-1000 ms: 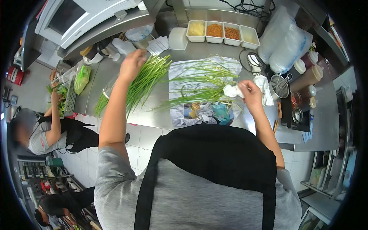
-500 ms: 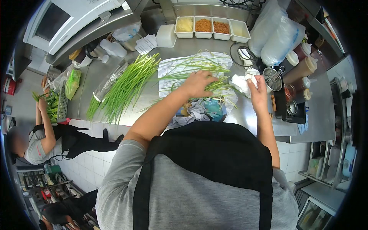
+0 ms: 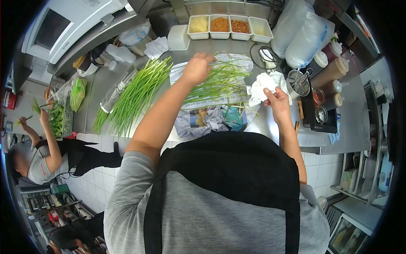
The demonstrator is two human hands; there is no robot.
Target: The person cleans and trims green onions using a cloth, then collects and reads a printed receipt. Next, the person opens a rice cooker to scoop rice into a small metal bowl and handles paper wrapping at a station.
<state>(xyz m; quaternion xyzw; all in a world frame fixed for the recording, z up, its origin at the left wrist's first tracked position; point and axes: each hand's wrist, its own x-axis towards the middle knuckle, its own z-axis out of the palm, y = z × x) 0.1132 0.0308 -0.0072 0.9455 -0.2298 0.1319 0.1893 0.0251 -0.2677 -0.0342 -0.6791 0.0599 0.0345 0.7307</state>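
Note:
Thin green stalks like garlic chives [image 3: 224, 78] lie in a loose layer over newspaper [image 3: 177, 76] on the steel counter. My left hand [image 3: 198, 69] is at the far left side of this layer, its fingers bent and closed; their tips are partly hidden, and I cannot make out what they hold. On the right, my right hand [image 3: 278, 103] pinches the near edge of a crumpled white cloth [image 3: 264, 86] between thumb and fingers. Left of the newspaper rests a bigger bunch of the green stalks [image 3: 135, 95], beside a clear plastic wrapper [image 3: 120, 89].
Crumpled newspaper [image 3: 186, 122] sits at the counter's near edge. White food tubs [image 3: 220, 36] stand along the back. At right are a metal container with utensils [image 3: 298, 86], sauce bottles [image 3: 336, 67] and a black tray [image 3: 321, 125]. A co-worker [image 3: 46, 161] handles greens at far left.
My left hand has moved left and away from me, off the middle of the stalks. The white cloth in my right hand is more spread out. The co-worker's hands have moved apart.

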